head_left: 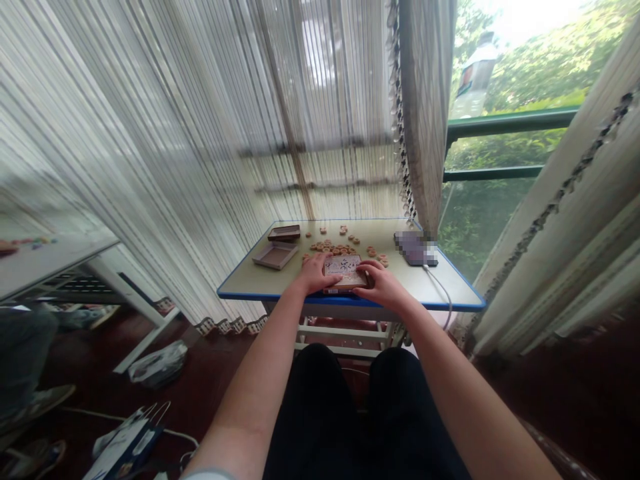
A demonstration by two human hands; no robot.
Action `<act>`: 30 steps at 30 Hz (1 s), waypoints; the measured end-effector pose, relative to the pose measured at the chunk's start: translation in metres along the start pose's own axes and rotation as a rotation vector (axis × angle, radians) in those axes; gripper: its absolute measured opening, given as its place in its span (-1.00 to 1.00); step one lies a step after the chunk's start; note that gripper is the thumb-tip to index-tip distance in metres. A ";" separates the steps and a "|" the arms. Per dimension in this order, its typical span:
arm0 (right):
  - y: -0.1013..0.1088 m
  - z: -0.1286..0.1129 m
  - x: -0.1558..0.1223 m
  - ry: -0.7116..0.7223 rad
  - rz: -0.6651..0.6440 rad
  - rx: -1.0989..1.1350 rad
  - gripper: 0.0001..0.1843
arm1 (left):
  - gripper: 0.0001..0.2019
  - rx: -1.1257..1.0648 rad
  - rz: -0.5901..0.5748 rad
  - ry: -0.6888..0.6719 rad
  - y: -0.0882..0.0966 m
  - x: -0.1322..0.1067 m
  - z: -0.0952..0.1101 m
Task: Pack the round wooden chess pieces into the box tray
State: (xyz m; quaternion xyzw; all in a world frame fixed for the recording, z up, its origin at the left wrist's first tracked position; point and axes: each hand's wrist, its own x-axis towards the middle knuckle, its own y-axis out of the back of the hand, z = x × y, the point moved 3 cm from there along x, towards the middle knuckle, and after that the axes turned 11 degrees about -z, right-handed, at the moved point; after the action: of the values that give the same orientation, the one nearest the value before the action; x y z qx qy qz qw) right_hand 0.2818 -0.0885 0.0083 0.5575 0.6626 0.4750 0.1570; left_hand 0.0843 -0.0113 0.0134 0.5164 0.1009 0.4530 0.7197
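Observation:
A flat wooden box (344, 270) with dark writing on its lid lies near the front edge of a small blue-rimmed table (250, 287). My left hand (316, 273) grips its left side with curled fingers. My right hand (379, 279) grips its right side, fingers bent over the edge. Several round wooden game pieces (345, 248) lie scattered on the table just behind the box. Two shallow brown box trays (276, 254) sit at the left of the table.
A phone (415, 249) with a white cable lies at the table's right. Striped curtains hang behind and to the right, by a window with green rails. Another white table (45, 260) stands at the left. Bags (156, 363) and cables lie on the dark floor.

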 end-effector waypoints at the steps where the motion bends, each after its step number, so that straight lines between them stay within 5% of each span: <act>1: 0.000 0.002 0.001 -0.019 -0.005 0.002 -0.34 | -0.30 -0.006 0.001 0.000 0.000 0.000 -0.001; 13: -0.002 0.007 0.006 -0.054 -0.054 0.047 -0.21 | -0.54 -0.274 0.118 0.041 0.001 0.015 -0.011; 25: -0.007 0.010 0.010 -0.060 0.003 0.065 -0.16 | -0.58 -0.707 0.287 0.014 -0.001 0.016 -0.020; 30: -0.005 0.009 0.008 -0.071 0.013 0.081 -0.15 | -0.53 -0.870 0.256 0.036 -0.005 0.018 -0.020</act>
State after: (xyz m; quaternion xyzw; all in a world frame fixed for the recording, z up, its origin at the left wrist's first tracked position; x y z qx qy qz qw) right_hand 0.2829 -0.0771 0.0025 0.5841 0.6717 0.4287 0.1547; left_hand 0.0850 0.0149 0.0059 0.1661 -0.1510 0.5475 0.8061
